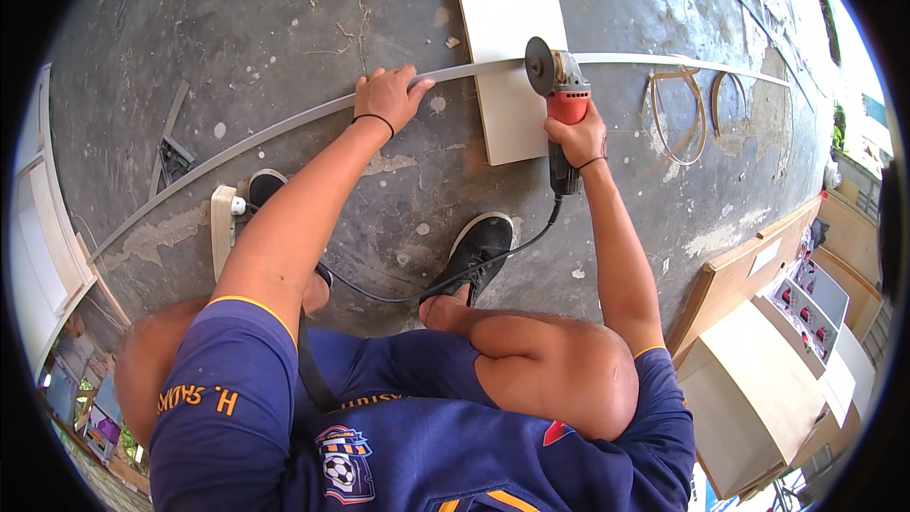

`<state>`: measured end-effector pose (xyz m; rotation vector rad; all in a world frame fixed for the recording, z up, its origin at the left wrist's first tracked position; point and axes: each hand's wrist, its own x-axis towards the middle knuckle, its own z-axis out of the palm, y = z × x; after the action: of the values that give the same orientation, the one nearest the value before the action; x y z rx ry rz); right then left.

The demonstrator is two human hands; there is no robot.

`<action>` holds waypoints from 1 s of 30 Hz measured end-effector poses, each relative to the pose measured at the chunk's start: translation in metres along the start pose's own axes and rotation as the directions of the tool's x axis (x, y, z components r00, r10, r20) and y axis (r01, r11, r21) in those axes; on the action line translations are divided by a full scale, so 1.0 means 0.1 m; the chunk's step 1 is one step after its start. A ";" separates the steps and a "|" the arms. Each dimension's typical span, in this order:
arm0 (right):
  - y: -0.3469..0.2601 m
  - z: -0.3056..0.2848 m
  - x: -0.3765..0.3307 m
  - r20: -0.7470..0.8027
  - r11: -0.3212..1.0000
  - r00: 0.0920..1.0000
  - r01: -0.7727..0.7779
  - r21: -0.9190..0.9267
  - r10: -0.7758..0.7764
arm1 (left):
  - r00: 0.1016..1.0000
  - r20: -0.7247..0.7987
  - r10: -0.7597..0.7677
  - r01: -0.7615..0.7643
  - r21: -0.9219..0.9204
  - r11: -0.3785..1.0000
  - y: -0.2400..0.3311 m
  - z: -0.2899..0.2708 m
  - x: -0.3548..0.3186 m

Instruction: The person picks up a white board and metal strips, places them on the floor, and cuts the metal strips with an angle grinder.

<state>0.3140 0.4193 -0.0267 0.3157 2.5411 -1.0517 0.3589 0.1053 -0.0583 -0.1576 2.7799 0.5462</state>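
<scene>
My right hand (576, 136) is wrapped round the body of a red and black angle grinder (569, 106). Its thin cutting disc (538, 66) stands upright at the long pale strip (318, 114); whether the disc touches the strip I cannot tell. To the left, my left hand (389, 97) is closed over the same strip, with the thumb stretched along it. The strip lies across a white board (517, 9) on the floor under the grinder. A black cord (533, 235) runs from the grinder's rear back past my feet.
Beside my left foot stands a power strip (224, 228) with a plug in it. Two curled bands (684, 123) lie on the floor at the right. Cardboard boxes (749, 384) and a drawer-like tray (806, 318) are at the lower right. White panels (47, 237) lean at the left.
</scene>
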 end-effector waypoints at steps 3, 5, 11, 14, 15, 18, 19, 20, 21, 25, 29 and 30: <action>-0.08 -0.02 -0.04 0.006 1.000 1.000 -0.010 -0.024 0.010 | 1.000 0.000 -0.003 0.003 0.001 1.000 -0.01 -0.01 -0.01; -0.09 -0.02 -0.04 -0.003 0.999 1.000 -0.001 -0.033 0.001 | 1.000 0.000 -0.004 0.004 0.004 1.000 -0.01 -0.01 -0.01; -0.06 -0.03 -0.03 -0.014 0.999 1.000 0.007 -0.046 -0.007 | 1.000 -0.010 -0.001 0.001 0.001 1.000 0.00 0.00 0.00; -0.07 -0.03 -0.03 -0.013 0.999 1.000 0.011 -0.038 -0.012 | 1.000 -0.026 0.003 -0.003 0.003 1.000 -0.01 0.02 -0.01; -0.08 -0.03 -0.04 -0.014 0.999 1.000 0.014 -0.035 -0.014 | 1.000 -0.026 0.001 -0.001 0.002 1.000 -0.01 0.02 -0.01; -0.11 -0.03 -0.06 -0.012 1.000 1.000 0.011 -0.027 -0.012 | 1.000 -0.020 -0.001 0.001 0.002 1.000 0.00 0.02 -0.01; -0.12 -0.03 -0.06 -0.009 1.000 1.000 0.008 -0.023 -0.008 | 1.000 -0.017 -0.002 0.002 0.002 1.000 0.00 0.01 -0.01; -0.14 -0.04 -0.07 -0.006 1.000 1.000 0.005 -0.019 -0.005 | 1.000 -0.009 -0.004 0.004 0.004 1.000 0.00 0.00 -0.01; -0.16 -0.04 -0.07 -0.002 1.000 1.000 0.003 -0.016 -0.003 | 1.000 -0.003 -0.006 0.006 0.005 1.000 0.00 0.00 -0.01; -0.20 -0.05 -0.09 0.002 1.000 1.000 -0.014 -0.026 0.014 | 1.000 0.008 -0.014 0.014 0.005 1.000 0.00 -0.02 -0.01; -0.15 -0.05 -0.08 -0.014 0.998 1.000 0.001 -0.056 -0.002 | 1.000 0.004 -0.011 0.011 0.002 1.000 0.02 -0.02 -0.01; -0.15 -0.05 -0.07 -0.018 0.998 1.000 0.007 -0.068 -0.008 | 1.000 0.002 -0.013 0.013 0.001 1.000 0.01 -0.02 -0.01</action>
<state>0.3141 0.4115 -0.0112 0.2989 2.5898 -0.9670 0.3593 0.1061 -0.0561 -0.1739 2.7751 0.5410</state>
